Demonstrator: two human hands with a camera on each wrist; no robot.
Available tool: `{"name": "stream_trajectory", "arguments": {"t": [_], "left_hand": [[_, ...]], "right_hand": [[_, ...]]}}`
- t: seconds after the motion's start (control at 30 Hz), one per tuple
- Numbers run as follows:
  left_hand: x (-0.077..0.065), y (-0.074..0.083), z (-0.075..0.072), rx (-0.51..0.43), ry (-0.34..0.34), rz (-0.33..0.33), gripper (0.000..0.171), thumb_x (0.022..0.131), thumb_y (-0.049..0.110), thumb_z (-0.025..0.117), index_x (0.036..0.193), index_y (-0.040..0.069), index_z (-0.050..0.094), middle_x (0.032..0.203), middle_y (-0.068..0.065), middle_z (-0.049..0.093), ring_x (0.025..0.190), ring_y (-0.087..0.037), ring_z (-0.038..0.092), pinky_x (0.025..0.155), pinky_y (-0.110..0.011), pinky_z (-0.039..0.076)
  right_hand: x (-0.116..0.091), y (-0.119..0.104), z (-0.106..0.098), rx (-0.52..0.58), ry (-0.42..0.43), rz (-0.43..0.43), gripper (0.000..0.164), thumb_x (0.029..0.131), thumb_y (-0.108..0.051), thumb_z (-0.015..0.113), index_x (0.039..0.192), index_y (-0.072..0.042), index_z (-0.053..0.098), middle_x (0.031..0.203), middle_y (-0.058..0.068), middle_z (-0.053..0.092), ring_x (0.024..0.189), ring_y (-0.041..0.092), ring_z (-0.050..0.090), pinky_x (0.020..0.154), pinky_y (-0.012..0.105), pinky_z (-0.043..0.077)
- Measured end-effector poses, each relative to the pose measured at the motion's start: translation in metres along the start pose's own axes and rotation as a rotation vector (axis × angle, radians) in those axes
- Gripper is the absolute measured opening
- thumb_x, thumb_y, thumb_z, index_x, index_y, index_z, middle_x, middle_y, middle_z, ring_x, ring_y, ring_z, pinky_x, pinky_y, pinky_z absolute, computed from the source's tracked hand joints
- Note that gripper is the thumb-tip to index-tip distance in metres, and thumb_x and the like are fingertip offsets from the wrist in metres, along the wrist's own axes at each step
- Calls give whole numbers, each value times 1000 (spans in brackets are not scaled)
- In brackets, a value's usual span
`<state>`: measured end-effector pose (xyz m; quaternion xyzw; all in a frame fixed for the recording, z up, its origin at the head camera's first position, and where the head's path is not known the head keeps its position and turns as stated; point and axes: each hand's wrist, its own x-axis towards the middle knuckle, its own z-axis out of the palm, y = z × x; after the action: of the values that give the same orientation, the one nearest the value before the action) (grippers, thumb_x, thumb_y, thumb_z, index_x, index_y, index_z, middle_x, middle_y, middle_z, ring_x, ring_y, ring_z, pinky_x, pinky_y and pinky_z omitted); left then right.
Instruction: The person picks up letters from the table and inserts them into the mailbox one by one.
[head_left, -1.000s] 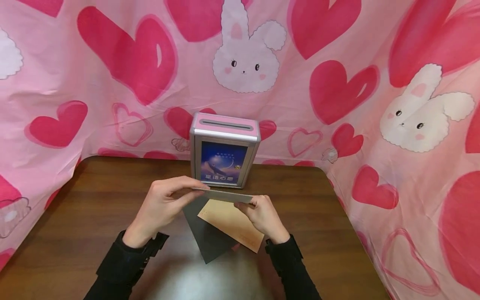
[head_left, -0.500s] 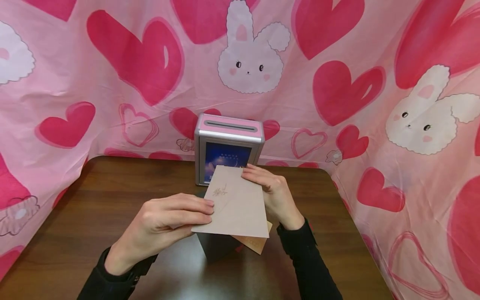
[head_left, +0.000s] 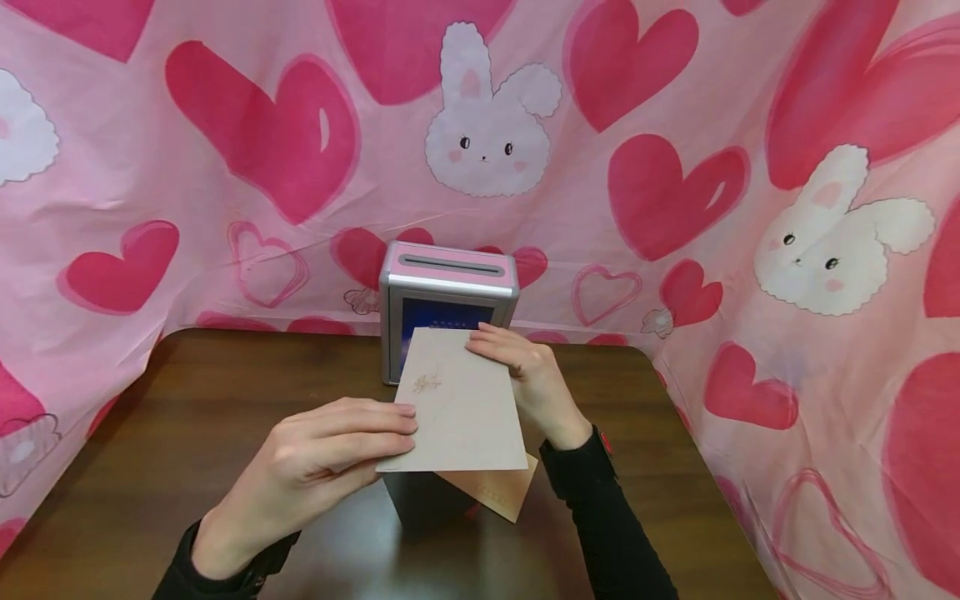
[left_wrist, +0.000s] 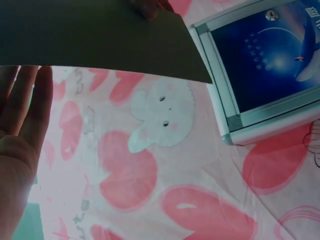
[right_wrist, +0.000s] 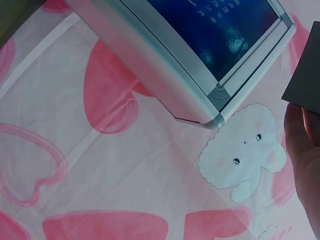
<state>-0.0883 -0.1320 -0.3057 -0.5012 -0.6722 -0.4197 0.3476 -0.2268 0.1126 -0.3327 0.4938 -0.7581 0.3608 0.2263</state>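
Observation:
Both hands hold a pale card [head_left: 459, 408], its face with a small brown sprig-like print turned up to the head camera. My left hand [head_left: 318, 458] pinches it by the lower left edge, fingers on top. At its upper right corner my right hand [head_left: 536, 379] grips it, fingertips over the face and thumb hidden behind. In the left wrist view the card [left_wrist: 95, 40] appears dark, with the left fingers [left_wrist: 42, 100] at its edge. Below the card lie a tan card [head_left: 498, 490] and a dark grey sheet [head_left: 423, 500], both partly covered.
A silver and pink box [head_left: 447, 283] with a slot in its top and a blue picture on its front stands at the back of the brown wooden table [head_left: 247, 375]. A pink cloth [head_left: 300, 250] with hearts and rabbits hangs behind and beside the table.
A second ago the card was seen almost edge-on; it has since tilted to show its printed face. The left hand moved down and the right hand up. Over the last half second little has changed.

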Motion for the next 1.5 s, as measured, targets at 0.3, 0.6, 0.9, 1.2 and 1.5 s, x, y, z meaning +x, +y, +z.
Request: {"name": "stream_trajectory", "arguments": {"t": [0.3,0.6,0.9,1.2,1.5], "left_hand": [[9,-1,-6,90,10,2,25,90,15,65,101,-6,71,106,-21,69,100,-28,63,102,-19,42],[29,-4,-18,396,-13,10,33,96,26,56,103,-2,73,102,-15,73,95,-26,66,94,-29,52],[68,-17,-39,595,18,-53,27,95,20,59,105,0,73,97,-14,75,90,-24,68,75,-48,58],[83,-51,-47,644,20,-160,33,75,-1,75,108,0,72,97,-18,74,92,-29,67,80,-51,57],[85,-81,-46,623,51,-141,27,83,-1,69,110,-5,68,101,-20,73,99,-28,66,81,-48,57]], "right_hand": [[19,3,-5,0,7,-8,36,74,1,77,109,4,71,110,21,71,115,34,57,93,50,51],[42,15,-11,31,-8,54,30,77,0,75,107,2,73,110,20,71,114,30,59,88,49,55],[79,30,-16,46,-41,137,32,79,-6,75,111,-2,72,116,17,69,108,22,61,80,45,59],[98,43,-10,-92,-86,292,23,86,-13,69,109,-10,74,107,10,73,87,15,65,86,43,57],[98,49,-3,-102,-51,336,26,87,-17,68,109,-3,71,106,14,73,97,20,67,88,44,55]]}}
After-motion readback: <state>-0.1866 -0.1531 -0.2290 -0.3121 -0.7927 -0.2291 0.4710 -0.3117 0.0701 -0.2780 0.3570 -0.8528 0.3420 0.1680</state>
